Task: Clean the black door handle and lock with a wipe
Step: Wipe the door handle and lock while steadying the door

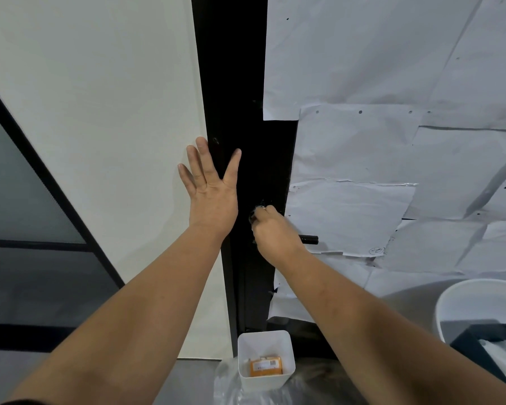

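My left hand (209, 182) lies flat with spread fingers across the edge of the white wall and the black door frame (231, 83). My right hand (272, 232) is closed on a small wipe (257, 209), pressed against the black lock area just above the handle. The black door handle (309, 239) juts out to the right from behind my right hand; only its end shows. The lock itself is hidden by my fingers and the wipe.
White paper sheets (392, 141) cover the door to the right. Below on the floor stands a white square bin (287, 372) holding an orange packet (265, 366). A white round bin (462, 296) with a dark box sits at the lower right. Dark glass panel at left.
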A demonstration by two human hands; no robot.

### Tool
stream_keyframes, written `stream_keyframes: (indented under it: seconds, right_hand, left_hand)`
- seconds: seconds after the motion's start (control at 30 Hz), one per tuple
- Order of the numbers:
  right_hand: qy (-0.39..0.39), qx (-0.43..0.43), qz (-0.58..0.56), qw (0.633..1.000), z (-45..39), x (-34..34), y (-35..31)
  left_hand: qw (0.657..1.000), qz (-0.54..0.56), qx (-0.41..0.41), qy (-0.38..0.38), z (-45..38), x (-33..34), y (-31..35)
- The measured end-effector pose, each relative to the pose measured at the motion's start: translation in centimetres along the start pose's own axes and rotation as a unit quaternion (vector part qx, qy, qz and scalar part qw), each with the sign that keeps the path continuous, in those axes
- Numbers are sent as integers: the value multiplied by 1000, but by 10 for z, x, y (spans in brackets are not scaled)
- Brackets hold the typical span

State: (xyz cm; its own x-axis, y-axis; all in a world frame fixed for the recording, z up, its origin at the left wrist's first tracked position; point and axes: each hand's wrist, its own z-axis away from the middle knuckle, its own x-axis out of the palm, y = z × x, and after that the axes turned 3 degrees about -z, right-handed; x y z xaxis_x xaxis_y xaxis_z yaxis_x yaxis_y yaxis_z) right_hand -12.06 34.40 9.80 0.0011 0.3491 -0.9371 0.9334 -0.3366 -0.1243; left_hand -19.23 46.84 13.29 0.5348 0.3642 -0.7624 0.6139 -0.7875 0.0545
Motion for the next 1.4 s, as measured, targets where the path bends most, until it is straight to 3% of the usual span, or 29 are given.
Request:
stream_keyframes:
  seconds: [0.13,0.3,0.5,0.57,0.67,0.8,0.97,1.2,1.4]
  right_hand:
    - [-24,-35,13,999,-6,-1,-3]
    - [26,66,-59,996,1,6,-3]
    - [-2,153,-115,981,-5,4,2]
    - [-2,141,-94,986,-5,2,0]
    - [-15,54,-45,997,0,-1,-3]
    - [-23,25,-53,998,-4,-5,5]
    - [-25,119,-105,987,-1,1,8]
    - [10,140,-74,987,2,-3,14]
    - [-27,146,-79,986,-3,-5,4]
  left_hand:
    - [1000,4,2,-7,-1,-1,0]
    - [1000,2,0,0,-1,2,-2]
    - [1000,1,-1,7,-2,4,-3]
    - [1000,1,1,6,-1,3,-2]
    - [1000,3,5,1,0,3,-1]
    - [1000,1,1,-6,-1,2,-2]
    - [1000,-2,-2,4,-1,3,-2]
    - [1000,0,3,20,-1,5,-3]
    - [1000,0,4,12,-1,5,-2]
